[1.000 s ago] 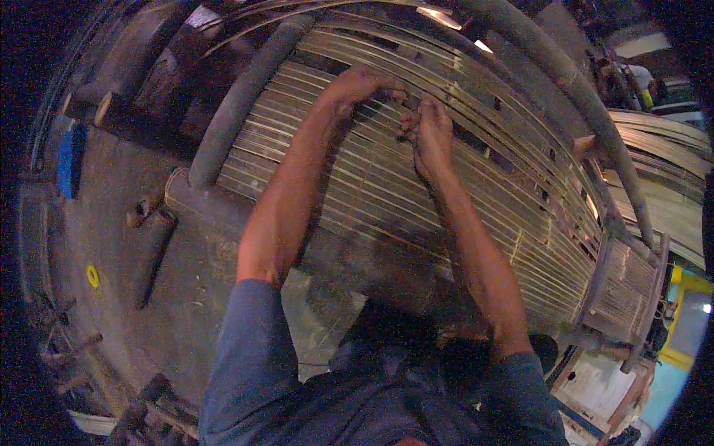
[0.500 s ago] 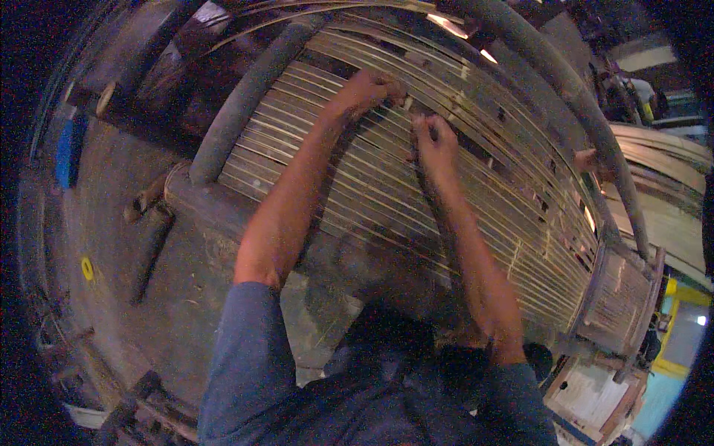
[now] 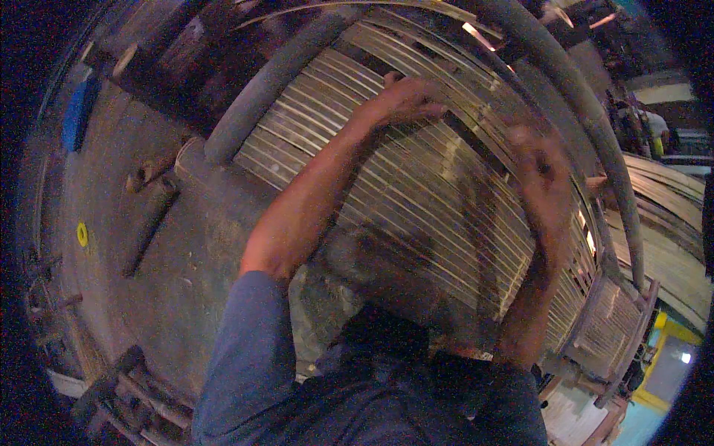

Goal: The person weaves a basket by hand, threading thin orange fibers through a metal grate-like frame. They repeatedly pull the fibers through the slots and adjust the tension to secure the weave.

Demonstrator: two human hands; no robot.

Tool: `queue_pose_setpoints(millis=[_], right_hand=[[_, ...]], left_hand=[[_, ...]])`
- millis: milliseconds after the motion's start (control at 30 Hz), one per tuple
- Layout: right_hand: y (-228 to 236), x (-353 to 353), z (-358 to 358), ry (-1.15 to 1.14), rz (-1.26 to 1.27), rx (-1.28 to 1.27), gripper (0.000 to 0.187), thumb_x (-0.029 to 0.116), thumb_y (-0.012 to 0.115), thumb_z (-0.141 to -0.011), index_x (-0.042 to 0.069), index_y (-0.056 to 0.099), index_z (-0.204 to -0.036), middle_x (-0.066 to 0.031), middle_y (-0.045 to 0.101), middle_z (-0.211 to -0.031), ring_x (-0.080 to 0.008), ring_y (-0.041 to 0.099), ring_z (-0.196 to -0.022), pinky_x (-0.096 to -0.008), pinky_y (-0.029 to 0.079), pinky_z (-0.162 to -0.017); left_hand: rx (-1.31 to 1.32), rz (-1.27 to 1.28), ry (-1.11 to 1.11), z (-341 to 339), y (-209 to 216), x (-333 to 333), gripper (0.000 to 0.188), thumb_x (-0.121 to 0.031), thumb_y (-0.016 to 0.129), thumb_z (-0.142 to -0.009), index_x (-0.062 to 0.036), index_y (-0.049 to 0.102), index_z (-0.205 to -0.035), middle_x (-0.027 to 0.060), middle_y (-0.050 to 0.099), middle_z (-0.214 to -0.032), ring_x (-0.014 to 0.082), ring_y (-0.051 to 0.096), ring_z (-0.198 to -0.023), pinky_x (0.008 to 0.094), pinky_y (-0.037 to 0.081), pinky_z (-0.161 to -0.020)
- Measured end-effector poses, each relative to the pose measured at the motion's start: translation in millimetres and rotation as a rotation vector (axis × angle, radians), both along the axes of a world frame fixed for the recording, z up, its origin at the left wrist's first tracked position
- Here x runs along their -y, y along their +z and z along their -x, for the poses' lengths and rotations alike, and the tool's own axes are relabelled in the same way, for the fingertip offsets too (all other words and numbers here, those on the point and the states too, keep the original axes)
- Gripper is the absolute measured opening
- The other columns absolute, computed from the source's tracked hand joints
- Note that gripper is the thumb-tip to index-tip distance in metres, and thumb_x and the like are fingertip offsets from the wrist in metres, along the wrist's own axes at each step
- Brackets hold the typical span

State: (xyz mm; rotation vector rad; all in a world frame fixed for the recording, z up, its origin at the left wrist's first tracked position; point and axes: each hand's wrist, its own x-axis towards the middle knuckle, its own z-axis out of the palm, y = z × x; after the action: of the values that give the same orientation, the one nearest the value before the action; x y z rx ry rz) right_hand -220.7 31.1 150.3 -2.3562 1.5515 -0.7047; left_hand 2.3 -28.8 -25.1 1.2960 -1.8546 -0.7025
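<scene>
A bench of bamboo slats [image 3: 416, 175] with thick round poles as its frame lies in front of me. My left hand [image 3: 409, 100] rests at the far part of the slats, its fingers stretched toward a dark gap between them; I see nothing held in it. To the right, my right hand [image 3: 541, 160] is lifted over the slats near the back of the bench. Motion smears its fingers, so whether they hold anything is unclear. The back's slats [image 3: 506, 82] rise beyond both hands.
A thick pole armrest [image 3: 279, 85] borders the bench at left. On the floor lie a yellow ring [image 3: 82, 234] and, farther off, a blue object [image 3: 78, 115]. A smaller slatted piece [image 3: 606, 320] stands at right, near long pale strips [image 3: 669, 193].
My right hand has moved right and away from my left hand, which has shifted slightly right with its fingers more stretched. The whole view has also shifted a little.
</scene>
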Motion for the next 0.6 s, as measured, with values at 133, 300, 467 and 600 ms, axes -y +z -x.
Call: queue_pose_setpoints(millis=[133, 300, 467, 600], right_hand=[[24, 18, -3, -0.099, 0.313, 0.381, 0.039, 0.030, 0.049, -0.097, 0.001, 0.057, -0.122, -0.0133, 0.057, -0.122, -0.0237, 0.052, -0.118, -0.0356, 0.046, -0.092], [-27, 22, 31, -0.275, 0.157, 0.353, 0.040, 0.030, 0.051, -0.096, 0.000, 0.057, -0.122, -0.0127, 0.060, -0.119, -0.0205, 0.056, -0.110, -0.0321, 0.051, -0.082], [-116, 41, -12, -0.201, -0.120, 0.086, 0.035, 0.030, 0.055, -0.094, 0.006, 0.061, -0.120, -0.0113, 0.065, -0.109, -0.0198, 0.061, -0.096, -0.0345, 0.049, -0.081], [-157, 64, -83, 0.210, -0.007, 0.031, 0.032, 0.027, 0.060, -0.091, 0.007, 0.063, -0.115, -0.0161, 0.067, -0.101, -0.0278, 0.065, -0.081, -0.0394, 0.050, -0.071]], left_hand=[[0.131, 0.058, 0.067, -11, -21, 30, 0.042, -0.053, 0.052, -0.088, -0.0162, 0.070, -0.096, 0.0114, 0.066, -0.100, 0.0311, 0.058, -0.104, 0.0566, 0.036, -0.090], [0.147, -0.048, 0.278, -36, 9, 20, 0.035, -0.044, 0.051, -0.091, -0.0149, 0.069, -0.099, 0.0116, 0.063, -0.101, 0.0327, 0.061, -0.090, 0.0448, 0.048, -0.074], [0.063, 0.384, 0.382, -35, 2, 17, 0.032, -0.040, 0.054, -0.090, -0.0145, 0.071, -0.098, 0.0108, 0.060, -0.089, 0.0327, 0.061, -0.081, 0.0454, 0.048, -0.069], [0.023, 0.538, 0.326, -39, 10, 24, 0.029, -0.038, 0.056, -0.089, -0.0134, 0.070, -0.094, 0.0109, 0.059, -0.088, 0.0318, 0.061, -0.081, 0.0446, 0.048, -0.069]])
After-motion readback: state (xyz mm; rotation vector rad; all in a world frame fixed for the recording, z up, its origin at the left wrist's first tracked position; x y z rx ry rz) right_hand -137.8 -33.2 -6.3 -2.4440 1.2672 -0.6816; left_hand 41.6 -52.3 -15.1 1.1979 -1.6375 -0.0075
